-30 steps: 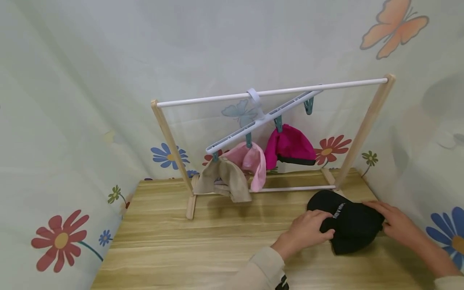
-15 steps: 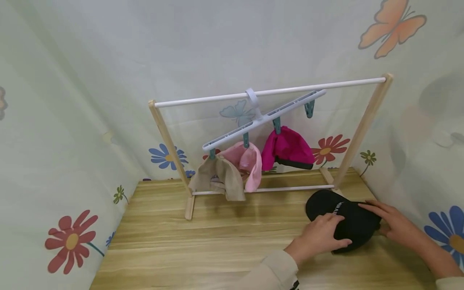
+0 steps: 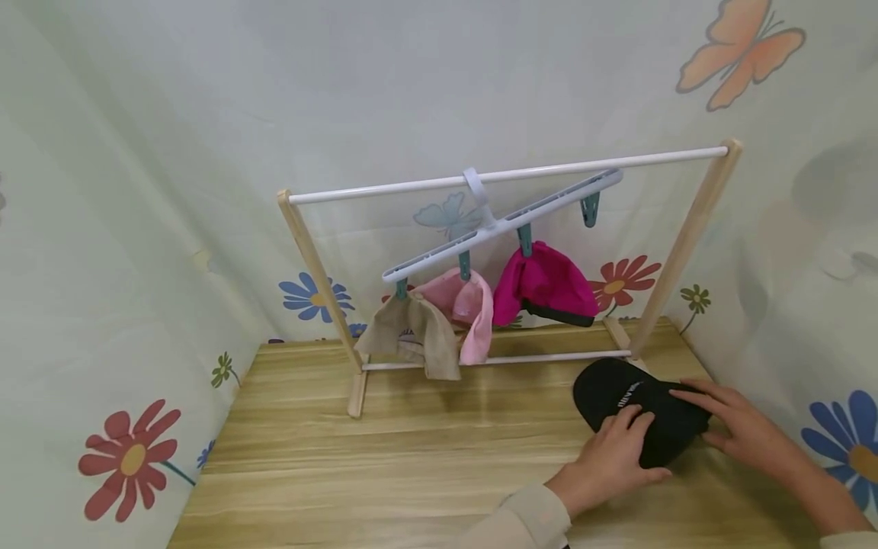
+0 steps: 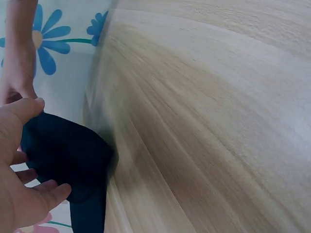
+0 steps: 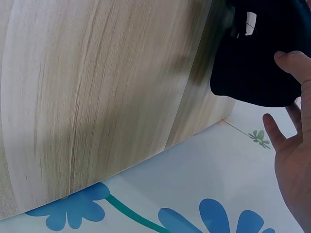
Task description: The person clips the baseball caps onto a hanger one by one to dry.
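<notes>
A black baseball cap (image 3: 675, 415) with white lettering lies at the right of the table, its brim toward the rack. My left hand (image 3: 610, 461) rests its fingers on the front of the cap; its thumb sticks out past the near edge. At the cap's far right side is my right hand (image 3: 744, 427), with fingers on the crown. In the right wrist view, the right thumb presses the black cloth while other fingers pass behind it. A beige cap (image 3: 411, 335), a pink cap (image 3: 476, 313) and a magenta cap (image 3: 545, 286) hang from clips.
A white hanger (image 3: 507, 225) hangs slanted from the white rod of a wooden rack (image 3: 312, 267). One teal clip (image 3: 590, 210) at its right end holds nothing. The wooden table (image 3: 329, 465) meets a flower-printed curtain (image 3: 206, 152) behind and at the sides.
My left hand has slid rightward across the cap. The right hand has shifted slightly left, and the cap's right side has come in with it. The hanger has swung a little.
</notes>
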{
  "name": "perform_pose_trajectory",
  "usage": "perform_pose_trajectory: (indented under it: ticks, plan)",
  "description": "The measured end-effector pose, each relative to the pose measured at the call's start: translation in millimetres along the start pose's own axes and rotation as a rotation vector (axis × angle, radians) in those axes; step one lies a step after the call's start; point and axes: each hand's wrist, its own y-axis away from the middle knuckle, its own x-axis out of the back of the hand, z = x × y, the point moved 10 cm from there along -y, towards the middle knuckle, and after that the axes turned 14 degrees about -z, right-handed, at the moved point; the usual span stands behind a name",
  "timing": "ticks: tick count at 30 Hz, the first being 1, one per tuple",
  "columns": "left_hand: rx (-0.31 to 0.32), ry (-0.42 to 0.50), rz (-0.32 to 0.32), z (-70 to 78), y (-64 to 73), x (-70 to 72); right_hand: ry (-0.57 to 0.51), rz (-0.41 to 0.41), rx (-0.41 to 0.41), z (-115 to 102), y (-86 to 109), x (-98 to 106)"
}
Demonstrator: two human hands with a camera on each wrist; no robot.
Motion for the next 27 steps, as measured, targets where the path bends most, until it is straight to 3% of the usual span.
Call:
perform_pose_trajectory:
  ticks: [27]
  plan:
    - [0.025, 0.059, 0.115, -4.3, -3.5, 15.8, -0.020, 0.041, -0.001, -9, -11.3, 1]
